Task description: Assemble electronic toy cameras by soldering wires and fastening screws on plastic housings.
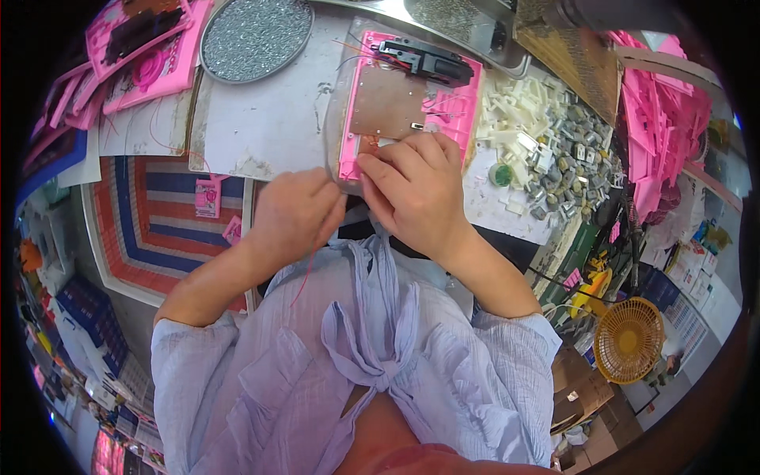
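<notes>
A pink plastic casing (345,155) lies on the bench in front of me, with a flat brown board (388,101) inside it. A black mechanism (427,63) with thin wires sits across its far end. My right hand (423,186) covers the casing's near right part, fingers bent and closed over its near edge; the fingertips are partly hidden. Just left of that edge, my left hand (294,210) is closed in a pinch. From beneath it hangs a thin red wire (304,279), which seems held between its fingers.
A round tray of small metal screws (255,38) stands far left. White plastic pieces (514,119) and metal parts (566,170) are heaped at right. Pink parts pile up at both sides (661,119). A striped-lined bin (134,222) is at left, a yellow basket (629,340) lower right.
</notes>
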Action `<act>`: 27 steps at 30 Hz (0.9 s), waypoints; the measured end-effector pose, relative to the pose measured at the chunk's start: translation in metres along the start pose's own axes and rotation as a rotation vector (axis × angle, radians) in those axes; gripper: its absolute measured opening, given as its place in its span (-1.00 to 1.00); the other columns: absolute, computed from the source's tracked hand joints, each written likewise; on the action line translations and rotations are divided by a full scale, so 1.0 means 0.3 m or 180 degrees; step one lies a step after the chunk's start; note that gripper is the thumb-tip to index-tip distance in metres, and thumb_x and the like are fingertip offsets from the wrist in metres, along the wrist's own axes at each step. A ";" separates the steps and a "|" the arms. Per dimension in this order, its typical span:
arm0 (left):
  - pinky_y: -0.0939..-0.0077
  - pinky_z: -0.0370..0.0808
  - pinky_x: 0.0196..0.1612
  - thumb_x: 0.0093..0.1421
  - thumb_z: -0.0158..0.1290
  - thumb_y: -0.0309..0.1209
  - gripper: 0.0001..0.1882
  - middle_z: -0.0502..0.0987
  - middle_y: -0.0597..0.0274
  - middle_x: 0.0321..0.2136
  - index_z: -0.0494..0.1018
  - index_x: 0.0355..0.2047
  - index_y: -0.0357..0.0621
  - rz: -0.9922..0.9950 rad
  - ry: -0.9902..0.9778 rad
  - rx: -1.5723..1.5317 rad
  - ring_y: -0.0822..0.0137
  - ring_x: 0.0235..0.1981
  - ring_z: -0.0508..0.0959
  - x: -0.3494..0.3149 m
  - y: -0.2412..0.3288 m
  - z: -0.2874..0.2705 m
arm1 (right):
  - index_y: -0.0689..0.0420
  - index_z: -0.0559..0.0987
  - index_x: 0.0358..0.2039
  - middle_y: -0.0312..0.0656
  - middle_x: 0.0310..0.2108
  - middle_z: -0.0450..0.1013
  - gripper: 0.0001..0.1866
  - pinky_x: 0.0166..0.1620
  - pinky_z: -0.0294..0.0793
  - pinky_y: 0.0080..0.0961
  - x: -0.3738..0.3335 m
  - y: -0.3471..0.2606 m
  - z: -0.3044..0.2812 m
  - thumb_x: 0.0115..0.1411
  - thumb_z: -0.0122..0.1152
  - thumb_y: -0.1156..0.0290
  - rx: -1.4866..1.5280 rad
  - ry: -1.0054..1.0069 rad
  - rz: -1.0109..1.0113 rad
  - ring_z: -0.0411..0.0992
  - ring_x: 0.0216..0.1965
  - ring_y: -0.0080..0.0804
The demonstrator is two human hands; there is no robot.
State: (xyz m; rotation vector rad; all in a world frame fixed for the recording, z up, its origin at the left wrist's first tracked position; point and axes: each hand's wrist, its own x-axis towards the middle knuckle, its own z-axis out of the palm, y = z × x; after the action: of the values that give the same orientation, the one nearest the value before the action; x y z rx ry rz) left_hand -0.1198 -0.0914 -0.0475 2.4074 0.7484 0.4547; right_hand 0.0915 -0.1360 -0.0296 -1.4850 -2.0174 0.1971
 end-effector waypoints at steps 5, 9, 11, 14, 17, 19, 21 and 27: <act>0.15 0.46 -0.33 0.15 0.19 -0.45 -0.84 0.47 0.11 -0.40 0.51 -0.27 -0.19 0.0086 -0.0768 -0.0160 0.01 -0.36 0.54 -0.035 0.000 -0.026 | 0.04 0.62 -0.35 -0.32 -0.35 0.48 -0.73 -0.07 0.26 -0.24 0.006 -0.029 0.017 -0.06 0.51 0.32 -0.0064 -0.0059 0.0180 0.40 -0.27 -0.27; 0.15 0.52 -0.22 0.13 0.24 -0.44 -0.78 0.52 0.10 -0.31 0.54 -0.20 -0.16 -0.0095 -0.0737 -0.0416 -0.02 -0.28 0.56 0.060 -0.029 -0.155 | 0.08 0.57 -0.33 -0.28 -0.28 0.46 -0.73 -0.13 0.25 -0.19 0.013 -0.022 0.027 -0.03 0.43 0.29 -0.0164 -0.0147 0.0051 0.37 -0.25 -0.25; 0.19 0.55 -0.22 0.15 0.23 -0.45 -0.73 0.54 0.09 -0.22 0.53 -0.12 -0.12 0.0251 -0.0472 -0.0643 -0.03 -0.26 0.59 0.077 -0.052 -0.134 | 0.08 0.56 -0.33 -0.27 -0.27 0.47 -0.71 -0.14 0.26 -0.20 0.019 -0.040 0.011 -0.04 0.44 0.29 -0.0144 -0.0167 0.0063 0.37 -0.25 -0.24; 0.19 0.56 -0.23 0.15 0.26 -0.43 -0.71 0.55 0.08 -0.22 0.54 -0.11 -0.12 0.0829 -0.0202 -0.0649 0.00 -0.27 0.60 0.153 -0.100 -0.080 | 0.05 0.58 -0.35 -0.27 -0.34 0.47 -0.71 -0.11 0.33 -0.24 0.019 0.021 -0.054 -0.08 0.51 0.34 0.0272 -0.0598 -0.0138 0.42 -0.24 -0.23; 0.19 0.51 -0.34 0.12 0.28 -0.39 -0.80 0.48 0.14 -0.39 0.55 -0.25 -0.11 0.0915 -0.0431 -0.0542 0.05 -0.38 0.56 0.155 -0.122 -0.102 | 0.07 0.67 -0.30 -0.21 -0.36 0.57 -0.78 -0.23 0.43 -0.28 0.068 0.194 -0.276 0.00 0.44 0.38 0.0819 -0.0347 0.0239 0.50 -0.33 -0.25; 0.19 0.47 -0.38 0.11 0.29 -0.38 -0.82 0.44 0.17 -0.46 0.54 -0.31 -0.10 0.0983 -0.0460 -0.0515 0.06 -0.42 0.53 0.164 -0.127 -0.110 | 0.18 0.69 -0.30 -0.20 -0.40 0.61 -0.85 -0.21 0.55 -0.45 0.151 0.351 -0.440 0.08 0.39 0.48 0.0416 0.0428 0.1059 0.56 -0.42 -0.38; 0.18 0.47 -0.39 0.10 0.29 -0.38 -0.82 0.44 0.17 -0.45 0.53 -0.32 -0.10 0.1002 -0.0536 -0.0527 0.06 -0.42 0.53 0.184 -0.119 -0.124 | 0.24 0.67 -0.26 -0.23 -0.37 0.65 -0.84 -0.19 0.54 -0.57 0.276 0.511 -0.604 0.21 0.35 0.42 0.0164 0.0985 0.1506 0.55 -0.31 -0.58; 0.19 0.47 -0.36 0.03 0.33 -0.40 -0.79 0.45 0.16 -0.44 0.53 -0.36 -0.10 0.0899 -0.0670 -0.0479 0.06 -0.40 0.53 0.203 -0.106 -0.144 | 0.07 0.73 -0.25 -0.24 -0.31 0.66 -0.82 -0.14 0.54 -0.40 0.654 1.049 -0.807 0.16 0.35 0.31 -0.1494 0.1446 0.0845 0.58 -0.31 -0.31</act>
State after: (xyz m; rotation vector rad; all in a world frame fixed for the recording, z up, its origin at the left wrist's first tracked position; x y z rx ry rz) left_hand -0.1052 -0.0151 -0.0245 2.3786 0.2738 0.3459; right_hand 0.4469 0.0974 0.0945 -1.8767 -1.5544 -0.5000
